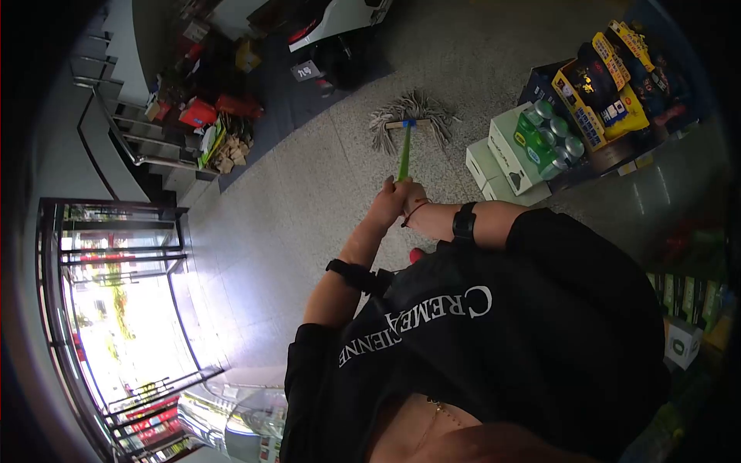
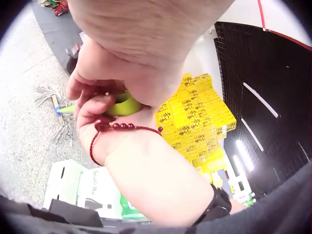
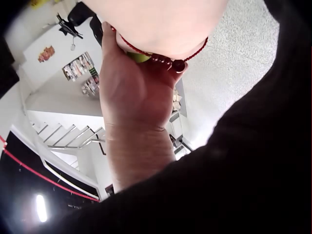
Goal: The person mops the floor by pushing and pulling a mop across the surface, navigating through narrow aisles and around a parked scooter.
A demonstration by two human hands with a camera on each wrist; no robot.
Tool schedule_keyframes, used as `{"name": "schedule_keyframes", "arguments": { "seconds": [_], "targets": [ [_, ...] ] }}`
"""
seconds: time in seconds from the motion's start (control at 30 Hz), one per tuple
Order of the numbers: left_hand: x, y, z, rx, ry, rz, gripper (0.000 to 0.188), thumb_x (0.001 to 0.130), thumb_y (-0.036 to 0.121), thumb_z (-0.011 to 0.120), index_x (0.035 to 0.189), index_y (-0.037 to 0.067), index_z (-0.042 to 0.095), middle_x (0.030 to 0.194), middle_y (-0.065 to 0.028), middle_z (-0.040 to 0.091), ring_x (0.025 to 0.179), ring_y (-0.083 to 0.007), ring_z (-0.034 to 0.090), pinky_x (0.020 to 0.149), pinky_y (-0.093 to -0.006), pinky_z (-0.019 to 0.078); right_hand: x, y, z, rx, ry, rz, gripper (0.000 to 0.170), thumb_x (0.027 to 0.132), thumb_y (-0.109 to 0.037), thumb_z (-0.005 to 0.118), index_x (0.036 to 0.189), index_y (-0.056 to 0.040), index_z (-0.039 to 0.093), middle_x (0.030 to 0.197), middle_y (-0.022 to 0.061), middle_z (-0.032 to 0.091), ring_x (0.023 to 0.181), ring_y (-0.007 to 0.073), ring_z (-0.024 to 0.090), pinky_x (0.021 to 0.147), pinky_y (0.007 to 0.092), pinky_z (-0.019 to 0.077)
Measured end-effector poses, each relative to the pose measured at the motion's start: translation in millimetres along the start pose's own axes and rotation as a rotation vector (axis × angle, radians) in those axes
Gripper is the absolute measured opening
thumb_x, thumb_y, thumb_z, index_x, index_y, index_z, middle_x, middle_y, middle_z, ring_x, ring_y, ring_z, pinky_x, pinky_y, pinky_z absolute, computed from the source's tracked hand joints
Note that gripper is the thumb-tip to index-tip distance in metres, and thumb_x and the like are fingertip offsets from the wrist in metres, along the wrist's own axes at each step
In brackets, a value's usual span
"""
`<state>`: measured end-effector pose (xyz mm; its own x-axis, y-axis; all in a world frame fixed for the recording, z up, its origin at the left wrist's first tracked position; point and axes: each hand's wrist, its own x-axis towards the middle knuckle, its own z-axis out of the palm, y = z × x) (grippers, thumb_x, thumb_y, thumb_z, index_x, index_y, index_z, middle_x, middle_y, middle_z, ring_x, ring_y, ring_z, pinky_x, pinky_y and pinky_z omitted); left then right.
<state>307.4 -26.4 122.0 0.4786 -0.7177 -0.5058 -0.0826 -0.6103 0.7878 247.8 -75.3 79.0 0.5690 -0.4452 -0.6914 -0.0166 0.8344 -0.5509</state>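
Note:
A string mop point(image 1: 413, 123) lies with its grey strands spread on the floor ahead in the head view. Its green handle point(image 1: 404, 154) runs back toward my body. My left hand point(image 1: 385, 205) grips the handle close beside my right hand point(image 1: 415, 194), which also holds it and wears a red beaded bracelet. In the left wrist view, the handle's rounded green end point(image 2: 126, 106) shows between the two hands. The right wrist view has my left hand point(image 3: 134, 90) curled by a bit of green handle, with part of it hidden behind the bracelet wrist.
Pale boxes point(image 1: 494, 166) and a green-wrapped bottle pack point(image 1: 536, 139) stand to the right, beside yellow display boxes point(image 1: 590, 108). A scooter point(image 1: 340, 27) is parked on a dark mat point(image 1: 282, 123) ahead. Stairs point(image 1: 139, 139) and a glass door point(image 1: 116, 309) are at left.

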Motion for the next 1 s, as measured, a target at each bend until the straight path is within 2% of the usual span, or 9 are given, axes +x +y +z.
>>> {"name": "schedule_keyframes", "arguments": {
  "seconds": [0.03, 0.23, 0.33, 0.37, 0.53, 0.67, 0.77, 0.93, 1.0],
  "targets": [
    [6.1, 1.4, -15.5, 0.068, -0.08, 0.029, 0.062, 0.082, 0.046, 0.043, 0.12, -0.002, 0.037, 0.093, -0.0183, 0.056, 0.082, -0.022, 0.056, 0.064, -0.0302, 0.0452, 16.7, 2.1, 10.1, -0.007, -0.043, -0.046, 0.025, 0.084, -0.023, 0.044, 0.077, -0.0004, 0.052, 0.063, 0.0091, 0.052, 0.049, 0.0174, 0.047, 0.039, 0.0303, 0.032],
    [91.0, 11.5, -59.4, 0.283, -0.274, 0.183, 0.064, 0.082, 0.051, 0.038, 0.115, -0.003, 0.041, 0.098, -0.0224, 0.056, 0.091, -0.0294, 0.057, 0.075, -0.0326, 0.0426, 70.1, -26.6, 43.4, 0.03, 0.249, -0.119, 0.023, 0.083, -0.024, 0.046, 0.08, -0.0033, 0.055, 0.065, 0.0083, 0.053, 0.052, 0.0172, 0.05, 0.043, 0.0293, 0.0381],
    [125.6, 24.9, -57.4, 0.356, -0.383, 0.218, 0.066, 0.082, 0.053, 0.037, 0.115, -0.004, 0.041, 0.098, -0.0227, 0.056, 0.091, -0.0307, 0.056, 0.079, -0.0334, 0.041, 67.1, -54.3, 48.2, 0.108, 0.316, -0.197, 0.025, 0.084, -0.025, 0.042, 0.075, -0.0038, 0.053, 0.059, 0.0065, 0.047, 0.045, 0.0148, 0.043, 0.038, 0.0275, 0.0328],
    [143.0, 26.6, -57.8, 0.361, -0.441, 0.241, 0.066, 0.082, 0.052, 0.037, 0.116, -0.005, 0.04, 0.101, -0.0235, 0.055, 0.093, -0.0311, 0.055, 0.08, -0.033, 0.0411, 80.2, -58.3, 42.5, 0.039, 0.364, -0.166, 0.026, 0.083, -0.024, 0.045, 0.087, -0.0016, 0.057, 0.073, 0.0101, 0.055, 0.059, 0.0196, 0.053, 0.046, 0.0302, 0.0428],
    [210.8, 69.3, -70.3, 0.36, -0.546, 0.307, 0.066, 0.083, 0.05, 0.037, 0.118, -0.006, 0.037, 0.104, -0.0244, 0.053, 0.097, -0.0307, 0.053, 0.082, -0.0327, 0.0407, 153.3, -94.6, 48.0, 0.233, 0.425, -0.283, 0.026, 0.084, -0.024, 0.043, 0.088, -0.0012, 0.056, 0.075, 0.0114, 0.056, 0.061, 0.0213, 0.056, 0.047, 0.0309, 0.0443],
    [278.2, 117.0, -79.8, 0.396, -0.553, 0.384, 0.061, 0.084, 0.046, 0.04, 0.117, -0.005, 0.037, 0.106, -0.0217, 0.052, 0.097, -0.0275, 0.052, 0.08, -0.0318, 0.0415, 224.3, -152.0, 50.7, 0.132, 0.448, -0.361, 0.027, 0.085, -0.024, 0.041, 0.09, -0.0005, 0.055, 0.076, 0.0147, 0.057, 0.062, 0.0239, 0.057, 0.044, 0.0322, 0.0448],
    [310.8, 163.2, -88.6, 0.442, -0.623, 0.159, 0.063, 0.08, 0.055, 0.036, 0.122, 0.009, 0.036, 0.102, -0.0121, 0.052, 0.083, -0.0212, 0.049, 0.066, -0.0324, 0.0401, 254.7, -195.1, 62.2, 0.227, 0.503, -0.272, 0.027, 0.085, -0.024, 0.04, 0.09, -0.0026, 0.055, 0.074, 0.0135, 0.058, 0.063, 0.025, 0.06, 0.043, 0.0329, 0.0481],
    [388.2, 218.4, -90.6, 0.489, -0.658, 0.068, 0.063, 0.08, 0.057, 0.036, 0.122, 0.01, 0.036, 0.105, -0.0105, 0.051, 0.088, -0.0204, 0.05, 0.07, -0.0374, 0.0395, 297.2, -274.7, 52.1, 0.087, 0.316, -0.181, 0.029, 0.085, -0.026, 0.038, 0.086, -0.002, 0.055, 0.071, 0.0127, 0.057, 0.055, 0.0232, 0.057, 0.041, 0.0317, 0.0459],
    [419.1, 230.7, -84.5, 0.449, -0.656, 0.091, 0.059, 0.081, 0.055, 0.036, 0.12, 0.011, 0.039, 0.107, -0.0119, 0.049, 0.079, -0.0206, 0.054, 0.06, -0.0347, 0.0427, 310.6, -307.8, 41.7, 0.013, 0.193, -0.155, 0.031, 0.084, -0.025, 0.039, 0.08, 0.0013, 0.053, 0.066, 0.0133, 0.055, 0.046, 0.0203, 0.053, 0.037, 0.0303, 0.0407]
  ]
}}
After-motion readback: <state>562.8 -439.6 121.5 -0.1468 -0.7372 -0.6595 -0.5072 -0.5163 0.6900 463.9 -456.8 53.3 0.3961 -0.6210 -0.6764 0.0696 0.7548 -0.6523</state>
